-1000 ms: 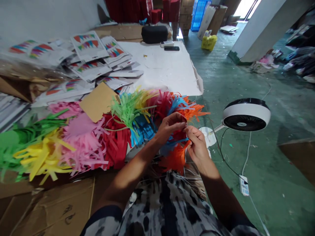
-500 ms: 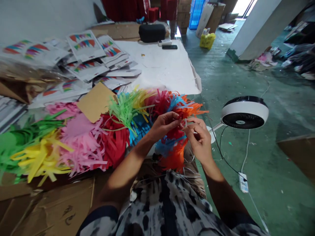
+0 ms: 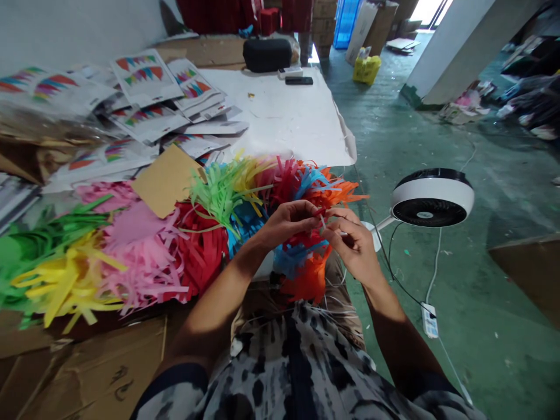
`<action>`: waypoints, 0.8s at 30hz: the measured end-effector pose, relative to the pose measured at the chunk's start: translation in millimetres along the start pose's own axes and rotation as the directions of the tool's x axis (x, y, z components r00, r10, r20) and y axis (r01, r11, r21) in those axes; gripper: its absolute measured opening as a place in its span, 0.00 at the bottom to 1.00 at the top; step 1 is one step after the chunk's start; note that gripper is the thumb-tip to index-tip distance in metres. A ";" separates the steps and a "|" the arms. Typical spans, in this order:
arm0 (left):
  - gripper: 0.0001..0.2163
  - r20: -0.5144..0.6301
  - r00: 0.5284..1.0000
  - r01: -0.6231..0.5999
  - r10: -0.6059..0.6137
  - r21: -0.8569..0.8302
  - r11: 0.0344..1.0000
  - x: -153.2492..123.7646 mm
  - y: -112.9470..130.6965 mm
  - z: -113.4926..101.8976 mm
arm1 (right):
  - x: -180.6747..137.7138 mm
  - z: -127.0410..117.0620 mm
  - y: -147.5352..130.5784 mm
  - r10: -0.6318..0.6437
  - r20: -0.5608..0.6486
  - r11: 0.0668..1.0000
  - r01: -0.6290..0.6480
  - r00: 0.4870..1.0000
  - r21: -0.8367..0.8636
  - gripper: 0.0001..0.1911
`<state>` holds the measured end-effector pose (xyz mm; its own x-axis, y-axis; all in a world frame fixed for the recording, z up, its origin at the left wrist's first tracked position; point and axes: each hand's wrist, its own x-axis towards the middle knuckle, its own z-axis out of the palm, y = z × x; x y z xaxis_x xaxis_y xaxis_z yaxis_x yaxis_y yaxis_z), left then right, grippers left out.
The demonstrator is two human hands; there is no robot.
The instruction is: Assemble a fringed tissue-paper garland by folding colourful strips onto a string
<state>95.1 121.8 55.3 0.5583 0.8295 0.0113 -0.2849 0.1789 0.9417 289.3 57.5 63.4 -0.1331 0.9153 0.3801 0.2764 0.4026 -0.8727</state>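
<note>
Pinching red paper (image 3: 321,211), left hand (image 3: 290,219); thin strip (image 3: 323,221), right hand (image 3: 355,244)

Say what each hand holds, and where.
Left hand pinches a red paper tassel by its upper end; right hand holds a white strip, exact part unclear.

The one view, head-worn, looks forward and down from above and behind the fingers (image 3: 301,207), fairly near, taking in the table (image 3: 289,122) beyond them and floor (image 3: 394,140) to their right.
</note>
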 end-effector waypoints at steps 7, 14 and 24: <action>0.19 0.028 1.000 -0.002 0.002 -0.004 1.000 2.4 1.8 1.7 | -2.2 -0.7 0.0 0.017 0.008 1.000 -0.016 1.000 -0.024 0.07; 0.18 0.021 1.000 -0.006 0.007 -0.017 1.000 3.1 1.5 2.7 | -4.3 1.2 -1.1 0.050 -0.006 0.998 -0.050 0.999 -0.025 0.10; 0.16 0.039 0.998 -0.056 0.052 0.088 0.995 2.0 -0.8 4.9 | -4.8 3.8 1.6 0.115 -0.056 0.993 -0.114 0.992 0.014 0.16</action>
<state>100.3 120.8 56.2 0.5727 0.8164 0.0737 -0.2456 0.0851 0.9656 286.8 53.7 59.0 -0.0474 0.9547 0.2939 0.2761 0.2953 -0.9147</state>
